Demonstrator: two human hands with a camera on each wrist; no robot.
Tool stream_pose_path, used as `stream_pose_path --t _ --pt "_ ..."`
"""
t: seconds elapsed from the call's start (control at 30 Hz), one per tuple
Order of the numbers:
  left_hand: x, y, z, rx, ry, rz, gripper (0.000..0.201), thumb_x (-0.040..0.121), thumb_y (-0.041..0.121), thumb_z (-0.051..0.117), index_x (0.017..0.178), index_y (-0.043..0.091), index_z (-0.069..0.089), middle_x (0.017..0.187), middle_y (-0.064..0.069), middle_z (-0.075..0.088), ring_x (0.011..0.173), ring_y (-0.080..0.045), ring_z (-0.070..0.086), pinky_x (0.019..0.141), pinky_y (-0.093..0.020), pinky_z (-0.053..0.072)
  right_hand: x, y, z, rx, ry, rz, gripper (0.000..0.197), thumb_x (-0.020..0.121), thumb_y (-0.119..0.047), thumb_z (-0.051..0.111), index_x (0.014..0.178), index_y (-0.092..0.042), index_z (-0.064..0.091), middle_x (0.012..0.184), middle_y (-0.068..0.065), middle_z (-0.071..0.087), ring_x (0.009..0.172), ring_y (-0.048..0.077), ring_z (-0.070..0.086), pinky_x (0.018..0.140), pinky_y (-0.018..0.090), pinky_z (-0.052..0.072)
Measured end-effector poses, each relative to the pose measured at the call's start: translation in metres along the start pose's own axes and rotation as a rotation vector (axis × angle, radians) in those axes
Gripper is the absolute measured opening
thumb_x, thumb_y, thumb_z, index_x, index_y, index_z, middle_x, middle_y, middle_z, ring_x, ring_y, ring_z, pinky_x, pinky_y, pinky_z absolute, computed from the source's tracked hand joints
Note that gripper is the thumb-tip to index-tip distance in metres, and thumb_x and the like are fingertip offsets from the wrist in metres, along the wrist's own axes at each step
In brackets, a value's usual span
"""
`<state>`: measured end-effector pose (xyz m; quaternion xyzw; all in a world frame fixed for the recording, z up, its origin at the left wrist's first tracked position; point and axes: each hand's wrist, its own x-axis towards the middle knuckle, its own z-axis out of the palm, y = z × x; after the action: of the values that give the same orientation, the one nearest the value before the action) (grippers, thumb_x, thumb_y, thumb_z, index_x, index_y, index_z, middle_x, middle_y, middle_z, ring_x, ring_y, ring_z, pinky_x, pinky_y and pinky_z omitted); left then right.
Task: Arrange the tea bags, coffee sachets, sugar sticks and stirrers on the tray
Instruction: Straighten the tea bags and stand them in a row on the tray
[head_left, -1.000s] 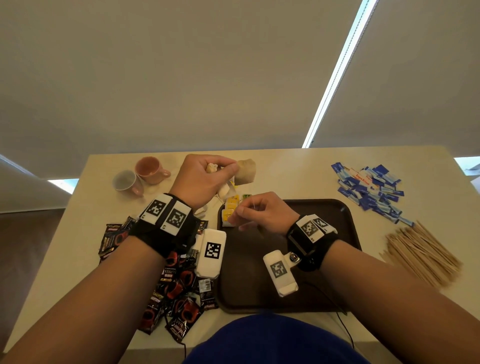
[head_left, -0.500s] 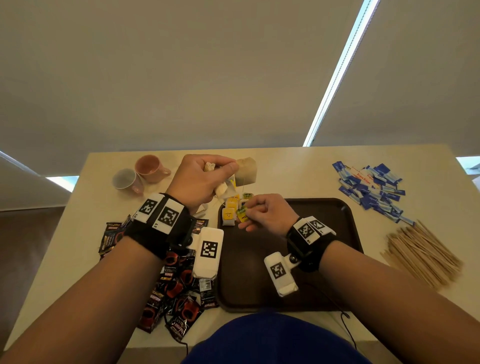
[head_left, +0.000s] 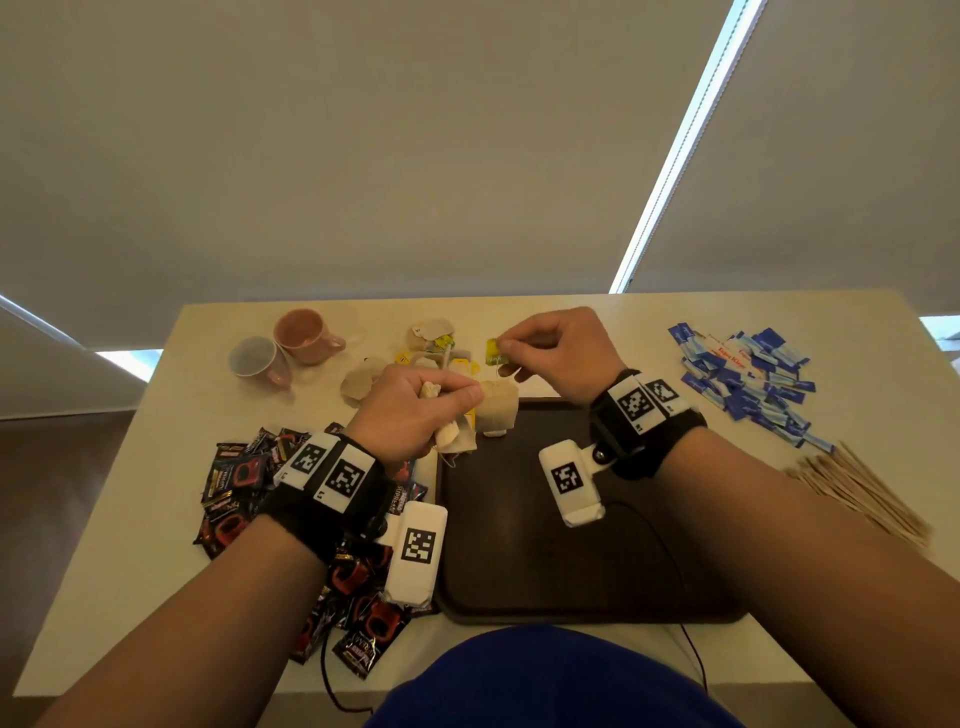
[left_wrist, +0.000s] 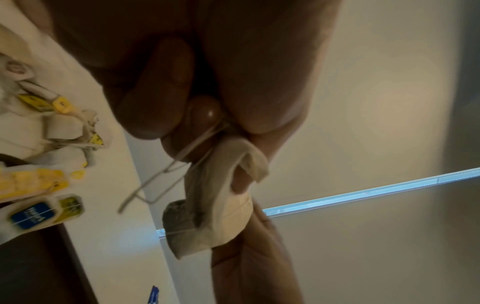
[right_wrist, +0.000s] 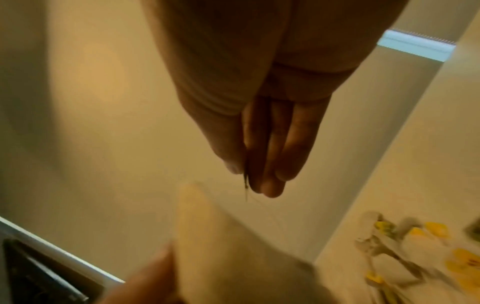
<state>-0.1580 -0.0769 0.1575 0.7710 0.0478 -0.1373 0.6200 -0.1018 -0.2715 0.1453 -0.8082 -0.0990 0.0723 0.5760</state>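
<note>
My left hand (head_left: 415, 410) grips a bunch of beige tea bags (head_left: 496, 410) above the far left corner of the dark brown tray (head_left: 571, 561); the left wrist view shows the tea bags (left_wrist: 221, 197) and a loose string under my curled fingers. My right hand (head_left: 550, 348) is raised past the tray's far edge and pinches a yellow-green tea bag tag (head_left: 496, 353) whose thin string runs down to the held bags. In the right wrist view thumb and fingertips (right_wrist: 270, 185) press together on the tag's edge. More tea bags (head_left: 436, 343) lie on the table beyond the tray.
Two cups (head_left: 291, 348) stand at the far left. Black and red coffee sachets (head_left: 244, 493) are heaped left of the tray. Blue sugar sticks (head_left: 748, 379) lie far right, wooden stirrers (head_left: 862, 493) nearer on the right. A cable (head_left: 670, 561) crosses the tray.
My right hand has lifted from the tray's far left corner up and away, pulling the tag out on its string. My left hand has come nearer, over the tray's corner, still holding the bags.
</note>
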Motion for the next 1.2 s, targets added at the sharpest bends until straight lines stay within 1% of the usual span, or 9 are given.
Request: stream_pose_path --t 0.17,0.33,0.43,0.6,0.7,0.77,0.87,1.0,1.2 --pt "0.001 -0.007 0.004 0.02 0.013 -0.072 0.011 0.089 0.019 0.073 0.084 0.027 0.077 0.065 -0.012 0.062 0.056 -0.027 0.043 0.044 -0.025 0.03 -0.004 -0.02 -0.002 0.011 -0.036 -0.073 0.021 0.089 -0.009 0.07 0.109 -0.005 0.07 0.082 0.008 0.076 0.074 0.015 0.074 0.067 0.028 0.06" --pt "0.003 -0.009 0.004 0.014 0.053 -0.087 0.01 0.09 0.02 0.073 0.082 0.026 0.076 0.064 -0.009 0.063 0.063 -0.029 0.047 0.054 -0.035 0.035 -0.012 -0.02 -0.003 -0.108 -0.053 -0.183 0.012 0.087 -0.016 0.074 0.097 -0.014 0.078 0.087 0.001 0.073 0.076 0.013 0.066 0.069 0.029 0.056" --pt "0.003 -0.005 0.004 0.014 0.063 -0.052 0.013 0.09 0.018 0.073 0.079 0.025 0.075 0.074 -0.021 0.068 0.068 -0.029 0.052 0.066 -0.04 0.04 -0.023 -0.022 -0.005 -0.013 -0.158 -0.141 0.012 0.091 -0.011 0.068 0.1 -0.008 0.076 0.083 0.006 0.075 0.071 0.015 0.071 0.065 0.024 0.058" --pt "0.004 -0.004 0.001 -0.039 0.077 -0.087 0.02 0.09 0.019 0.072 0.072 0.027 0.077 0.066 -0.013 0.06 0.063 -0.028 0.044 0.05 -0.027 0.03 -0.037 -0.01 -0.005 0.1 -0.209 -0.057 0.015 0.09 -0.009 0.068 0.103 -0.003 0.071 0.078 0.009 0.075 0.067 0.018 0.073 0.064 0.026 0.059" --pt "0.005 -0.002 0.0 -0.066 0.059 -0.089 0.013 0.09 0.018 0.072 0.08 0.026 0.074 0.078 -0.017 0.062 0.074 -0.029 0.048 0.06 -0.027 0.034 -0.04 0.0 -0.001 0.118 -0.195 0.037 0.034 0.088 -0.005 0.07 0.122 -0.006 0.062 0.077 0.009 0.075 0.066 0.019 0.072 0.063 0.025 0.058" --pt "0.005 -0.002 0.0 -0.049 0.038 -0.085 0.011 0.091 0.018 0.071 0.084 0.026 0.072 0.086 -0.019 0.063 0.082 -0.028 0.05 0.062 -0.026 0.035 -0.039 0.003 0.002 0.075 -0.201 0.048 0.028 0.09 -0.007 0.068 0.118 -0.003 0.066 0.078 0.01 0.074 0.066 0.015 0.071 0.062 0.021 0.056" --pt "0.004 -0.001 0.0 -0.076 0.02 -0.071 0.001 0.088 0.022 0.074 0.087 0.022 0.074 0.081 -0.016 0.066 0.081 -0.029 0.05 0.063 -0.033 0.036 -0.036 0.004 0.001 0.049 -0.203 0.044 0.014 0.091 -0.008 0.067 0.102 -0.002 0.071 0.081 0.01 0.074 0.066 0.011 0.07 0.062 0.022 0.057" --pt "0.003 -0.008 -0.002 -0.063 -0.044 0.011 0.029 0.07 0.053 0.08 0.092 0.035 0.079 0.097 -0.034 0.067 0.082 -0.03 0.054 0.076 -0.045 0.039 -0.034 0.001 0.001 0.062 -0.227 0.047 0.008 0.091 -0.007 0.066 0.097 -0.005 0.072 0.073 -0.003 0.073 0.064 0.009 0.069 0.061 0.023 0.057" --pt "0.008 -0.016 -0.003 0.104 -0.017 0.106 0.011 0.087 0.039 0.073 0.088 0.03 0.08 0.086 -0.022 0.072 0.072 -0.029 0.059 0.067 -0.044 0.047 -0.035 0.0 0.001 0.064 -0.203 0.06 0.015 0.091 -0.005 0.066 0.103 0.002 0.07 0.078 0.008 0.073 0.064 0.012 0.07 0.059 0.021 0.057"
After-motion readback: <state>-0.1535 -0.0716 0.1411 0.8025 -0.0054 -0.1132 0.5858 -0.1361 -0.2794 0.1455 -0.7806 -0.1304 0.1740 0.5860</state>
